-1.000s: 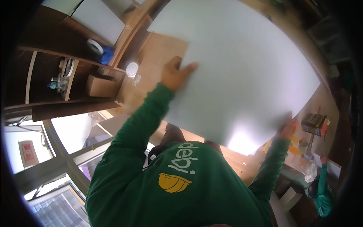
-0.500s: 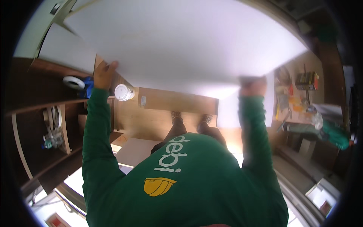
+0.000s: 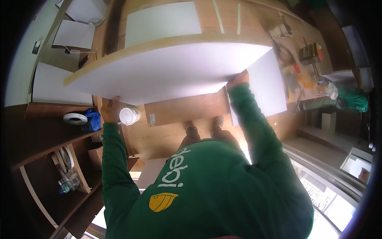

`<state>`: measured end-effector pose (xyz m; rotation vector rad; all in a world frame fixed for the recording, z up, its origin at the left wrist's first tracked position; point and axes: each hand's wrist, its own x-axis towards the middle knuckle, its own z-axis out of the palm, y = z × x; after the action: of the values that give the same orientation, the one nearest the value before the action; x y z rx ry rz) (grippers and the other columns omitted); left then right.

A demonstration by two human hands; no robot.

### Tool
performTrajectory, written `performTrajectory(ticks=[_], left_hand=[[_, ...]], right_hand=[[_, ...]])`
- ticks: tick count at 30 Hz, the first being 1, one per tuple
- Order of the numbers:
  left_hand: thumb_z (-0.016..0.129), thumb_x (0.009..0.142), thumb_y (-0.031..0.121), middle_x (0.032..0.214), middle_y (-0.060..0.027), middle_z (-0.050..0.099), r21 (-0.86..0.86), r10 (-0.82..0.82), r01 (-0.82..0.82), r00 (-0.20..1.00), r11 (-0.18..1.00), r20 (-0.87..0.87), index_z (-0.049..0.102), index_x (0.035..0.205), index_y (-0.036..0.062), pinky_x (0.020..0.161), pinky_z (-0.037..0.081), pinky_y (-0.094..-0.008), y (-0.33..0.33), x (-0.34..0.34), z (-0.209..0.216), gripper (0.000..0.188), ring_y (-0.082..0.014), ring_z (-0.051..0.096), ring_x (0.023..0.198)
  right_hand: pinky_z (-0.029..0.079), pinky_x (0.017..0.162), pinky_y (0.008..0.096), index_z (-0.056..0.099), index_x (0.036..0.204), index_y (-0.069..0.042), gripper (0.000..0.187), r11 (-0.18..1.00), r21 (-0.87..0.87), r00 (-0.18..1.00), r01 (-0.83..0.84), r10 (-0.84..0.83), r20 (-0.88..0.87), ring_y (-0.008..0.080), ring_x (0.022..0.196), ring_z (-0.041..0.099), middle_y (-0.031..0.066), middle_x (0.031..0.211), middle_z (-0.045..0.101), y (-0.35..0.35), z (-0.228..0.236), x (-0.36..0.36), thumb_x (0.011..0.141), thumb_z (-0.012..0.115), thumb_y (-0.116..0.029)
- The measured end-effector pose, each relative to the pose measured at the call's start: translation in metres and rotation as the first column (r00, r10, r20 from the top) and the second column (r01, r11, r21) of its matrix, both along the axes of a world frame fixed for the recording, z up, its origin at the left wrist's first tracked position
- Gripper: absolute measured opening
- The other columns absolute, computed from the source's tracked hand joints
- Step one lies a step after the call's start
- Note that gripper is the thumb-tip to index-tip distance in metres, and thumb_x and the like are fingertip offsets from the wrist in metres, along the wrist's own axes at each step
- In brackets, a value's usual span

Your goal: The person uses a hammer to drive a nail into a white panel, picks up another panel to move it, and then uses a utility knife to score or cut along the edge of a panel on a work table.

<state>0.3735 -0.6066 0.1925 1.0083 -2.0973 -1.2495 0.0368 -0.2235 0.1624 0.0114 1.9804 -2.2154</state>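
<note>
Green sleeves (image 3: 113,159) outstretched, we see both hands on one broad white panel (image 3: 171,71). The left hand (image 3: 110,110) pinches its near edge by the left corner, thumb showing; the right hand (image 3: 238,79) is curled around the near edge toward the right corner, its fingertips hidden from us. Between them the panel appears tilted in front of the body, past the feet (image 3: 189,126) and a brown board (image 3: 187,108).

With both holds on the near edge, we judge that the far side could dip or twist should either grip loosen, and a slip toward the body would threaten the feet. A low swing of the left corner might knock the white tub (image 3: 130,116) just beside the left hand; a drag at right could scuff the pale sheet (image 3: 262,91) there.

The panel's face looks smooth and plain, glaring at right and greyer at left, its long far edge a tan band bowed by the lens.

Beyond it we find a second white sheet (image 3: 163,24) and two thin strips (image 3: 218,16); off to the right, a dark box (image 3: 309,54) and a green-clad co-worker (image 3: 352,98).
</note>
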Motion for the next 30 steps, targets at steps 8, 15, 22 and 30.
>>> performTrajectory(ticks=[8, 15, 22, 30], left_hand=[[0.067, 0.089, 0.013, 0.124, -0.0126, 0.065, 0.058, -0.077, 0.072, 0.994, 0.996, 0.082, 0.057, 0.126, -0.0038, 0.095, 0.046, -0.0311, 0.008, -0.003, -0.005, 0.042, -0.0197, 0.062, 0.108], [0.068, 0.088, 0.011, 0.116, -0.01, 0.067, 0.019, -0.045, 0.044, 0.996, 0.999, 0.081, 0.058, 0.124, -0.0043, 0.092, 0.047, -0.0302, 0.017, 0.001, -0.01, 0.041, -0.0182, 0.063, 0.101], [0.071, 0.086, 0.011, 0.116, -0.0133, 0.065, -0.07, -0.085, 0.086, 0.996, 0.994, 0.02, 0.056, 0.125, -0.0047, 0.088, 0.05, -0.0348, 0.008, 0.018, -0.027, 0.045, -0.0194, 0.062, 0.104], [0.067, 0.088, 0.016, 0.101, -0.0183, 0.065, 0.269, -0.686, 0.631, 0.681, 0.727, 0.255, 0.064, 0.102, -0.0019, 0.086, 0.049, -0.0368, 0.132, 0.004, 0.103, 0.023, -0.0309, 0.063, 0.097]], right_hand=[[0.038, 0.104, 0.0366, 0.056, 0.128, -0.007, 0.042, 0.993, -0.112, 1.0, -0.019, 0.019, -0.001, 0.024, 0.12, 0.051, 0.0076, 0.131, 0.058, 0.017, -0.038, -0.01, 0.096, 0.049, -0.034], [0.038, 0.104, 0.0365, 0.056, 0.127, -0.006, 0.041, 0.998, -0.062, 0.996, 0.025, -0.019, 0.087, 0.0244, 0.12, 0.052, 0.0091, 0.13, 0.058, 0.024, -0.033, 0.001, 0.097, 0.048, -0.033], [0.038, 0.104, 0.0375, 0.054, 0.128, -0.003, 0.042, 0.939, -0.333, 0.976, 0.087, -0.013, 0.217, 0.0268, 0.119, 0.052, 0.0124, 0.131, 0.058, 0.009, -0.019, 0.006, 0.097, 0.048, -0.031], [0.047, 0.088, 0.0377, 0.066, 0.112, 0.004, 0.036, 0.984, 0.026, 0.972, 0.174, -0.176, 0.154, 0.0255, 0.097, 0.061, 0.017, 0.106, 0.067, 0.001, -0.009, 0.013, 0.1, 0.043, -0.022]])
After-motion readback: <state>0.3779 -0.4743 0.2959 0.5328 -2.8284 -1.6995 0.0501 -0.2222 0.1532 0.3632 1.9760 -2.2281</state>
